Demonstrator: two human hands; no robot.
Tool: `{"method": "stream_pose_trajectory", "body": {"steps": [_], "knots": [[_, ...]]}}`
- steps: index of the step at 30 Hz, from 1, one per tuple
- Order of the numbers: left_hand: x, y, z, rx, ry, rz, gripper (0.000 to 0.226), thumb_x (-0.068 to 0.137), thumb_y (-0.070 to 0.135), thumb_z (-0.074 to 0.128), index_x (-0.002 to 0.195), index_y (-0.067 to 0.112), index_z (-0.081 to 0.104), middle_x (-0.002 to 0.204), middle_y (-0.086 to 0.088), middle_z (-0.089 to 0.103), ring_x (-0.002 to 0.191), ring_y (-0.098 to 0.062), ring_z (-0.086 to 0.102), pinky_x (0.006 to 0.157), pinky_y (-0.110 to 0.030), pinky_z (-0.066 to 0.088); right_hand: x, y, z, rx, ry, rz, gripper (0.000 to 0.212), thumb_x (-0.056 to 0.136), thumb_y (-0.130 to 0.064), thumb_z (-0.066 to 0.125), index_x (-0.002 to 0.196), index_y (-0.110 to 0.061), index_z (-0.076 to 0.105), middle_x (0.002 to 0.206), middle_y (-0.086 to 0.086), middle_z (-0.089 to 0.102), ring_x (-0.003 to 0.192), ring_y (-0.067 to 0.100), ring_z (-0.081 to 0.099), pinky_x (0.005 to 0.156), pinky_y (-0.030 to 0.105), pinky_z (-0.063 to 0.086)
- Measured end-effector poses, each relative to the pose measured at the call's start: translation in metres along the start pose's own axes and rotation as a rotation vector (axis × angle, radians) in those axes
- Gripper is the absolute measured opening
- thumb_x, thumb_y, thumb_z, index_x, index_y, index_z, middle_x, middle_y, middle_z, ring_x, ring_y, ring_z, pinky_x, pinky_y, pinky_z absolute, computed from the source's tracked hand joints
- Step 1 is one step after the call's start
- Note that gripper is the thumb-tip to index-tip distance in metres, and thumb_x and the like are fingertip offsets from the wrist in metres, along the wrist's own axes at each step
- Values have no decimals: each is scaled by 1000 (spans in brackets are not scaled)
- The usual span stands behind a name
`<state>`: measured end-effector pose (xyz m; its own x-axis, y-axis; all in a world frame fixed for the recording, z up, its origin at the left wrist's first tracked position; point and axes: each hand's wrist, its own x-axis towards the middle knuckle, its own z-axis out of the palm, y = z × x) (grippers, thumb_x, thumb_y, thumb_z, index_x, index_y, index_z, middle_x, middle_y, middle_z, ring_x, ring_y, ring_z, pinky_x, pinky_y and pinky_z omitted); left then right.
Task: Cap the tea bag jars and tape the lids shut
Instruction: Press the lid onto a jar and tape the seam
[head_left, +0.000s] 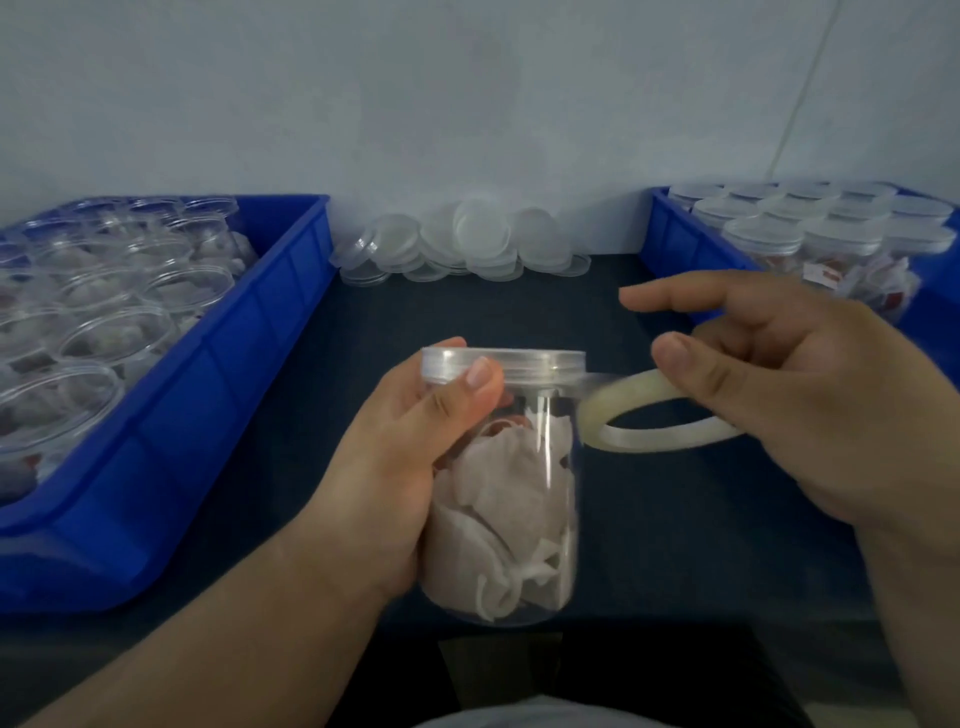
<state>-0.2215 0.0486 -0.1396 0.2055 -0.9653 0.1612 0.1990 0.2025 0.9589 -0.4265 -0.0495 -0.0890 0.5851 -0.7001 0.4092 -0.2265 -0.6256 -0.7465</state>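
Note:
A clear jar filled with white tea bags is held upright above the dark table, a clear lid screwed on top. My left hand grips the jar from the left, thumb pressed on the lid's rim. My right hand holds a roll of clear tape just right of the jar, thumb on the roll and index finger stretched out. A short strip of tape runs from the roll to the lid's right edge.
A blue bin at the left holds several open jars of tea bags. Another blue bin at the right holds several capped jars. A pile of loose clear lids lies against the wall at the back.

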Motion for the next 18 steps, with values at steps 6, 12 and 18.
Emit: {"method": "stream_pose_trajectory", "body": {"steps": [6,12,18], "knots": [[-1,-6,0,-141,-7,-144,50,69,52,74,100,12,79,102,-18,76,91,-32,76,69,-40,61,-3,4,5,-202,99,-94,41,78,-61,63,116,-48,58,74,-10,64,64,6,60,58,5,42],[-4,-2,1,-217,-183,-71,61,78,59,72,115,11,74,106,-18,75,95,-30,74,79,-42,61,-3,4,15,-236,141,-102,49,80,-68,56,123,-46,54,82,-14,62,73,1,61,64,0,40],[-1,-1,-5,-208,-182,-99,65,72,60,79,122,18,73,121,-13,72,110,-28,71,85,-37,59,-1,4,20,-262,52,-76,62,85,-74,39,137,-41,46,85,-18,58,69,-4,58,60,3,41]]}}
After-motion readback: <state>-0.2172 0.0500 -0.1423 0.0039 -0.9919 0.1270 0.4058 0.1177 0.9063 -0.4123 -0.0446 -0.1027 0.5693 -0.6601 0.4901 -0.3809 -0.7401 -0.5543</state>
